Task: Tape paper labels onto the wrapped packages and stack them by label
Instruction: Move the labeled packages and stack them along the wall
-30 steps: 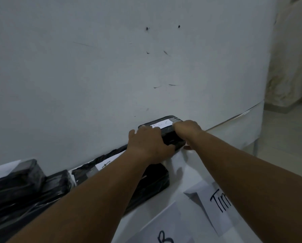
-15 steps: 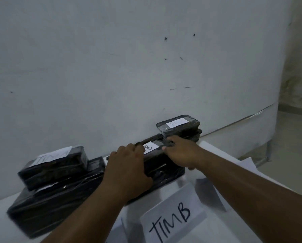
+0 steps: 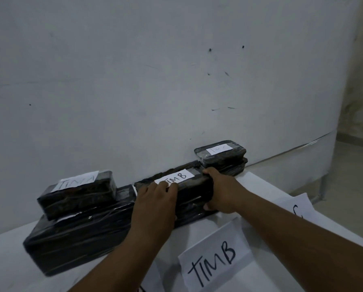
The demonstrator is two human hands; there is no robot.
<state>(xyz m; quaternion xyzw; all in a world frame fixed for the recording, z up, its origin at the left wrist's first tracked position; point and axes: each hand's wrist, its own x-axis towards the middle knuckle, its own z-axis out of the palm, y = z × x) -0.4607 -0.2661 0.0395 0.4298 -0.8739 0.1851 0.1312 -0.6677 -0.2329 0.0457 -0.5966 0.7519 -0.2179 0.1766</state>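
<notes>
Package [image 3: 189, 186] labelled TIMB sits on top of another dark wrapped package at the back edge of the worktop [image 3: 267, 199], against the wall, with its long axis running along that back edge. Both hands hold it, one at each end of that axis. The left hand [image 3: 155, 199] lies over its near-left part, fingers [image 3: 168, 187] curled together and pressing on the left end of the paper label [image 3: 174, 176]. The right hand [image 3: 220, 190] wraps the right end, fingers over the top and thumb underneath, clamped on the package.

Two other stacks flank it along the same edge: a small labelled package [image 3: 77, 191] on a large one [image 3: 75, 230] towards the left, and a labelled pair [image 3: 220, 154] just beside the right hand towards the right. A loose TIMB sheet [image 3: 214, 258] lies near the front edge.

Since the hands sit at opposite ends, any shift would probably go sideways along the back edge. Which stack it belongs to depends on the neighbours' labels, and these are too faint to read fully.
</notes>
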